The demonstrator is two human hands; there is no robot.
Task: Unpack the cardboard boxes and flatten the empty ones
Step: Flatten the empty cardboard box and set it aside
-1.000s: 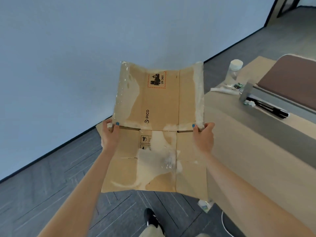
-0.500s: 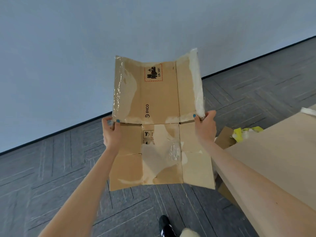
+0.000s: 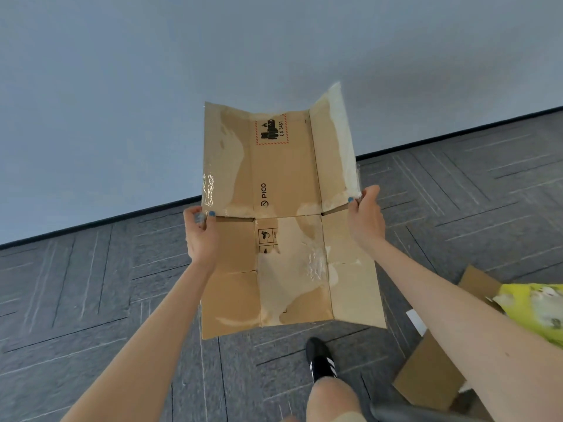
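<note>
A flattened brown cardboard box (image 3: pixel 286 184) with a PICO logo, a UN 3481 label and torn tape marks hangs upright in front of me above the floor. My left hand (image 3: pixel 201 233) grips its left edge at the middle crease, thumb on the front. At the same height, my right hand (image 3: pixel 365 217) grips the right edge. The panels bend slightly toward me at the folds.
Grey patterned carpet (image 3: pixel 91 284) runs to a pale blue wall (image 3: pixel 152 86). On the floor at the lower right lie another open cardboard box (image 3: pixel 426 379) and a yellow bag (image 3: pixel 533 309). My black shoe (image 3: pixel 320 357) stands below the held box.
The view has swung left, away from the wooden table, which is now out of sight. The flattened box stays gripped in both hands, and the floor boxes have come into view.
</note>
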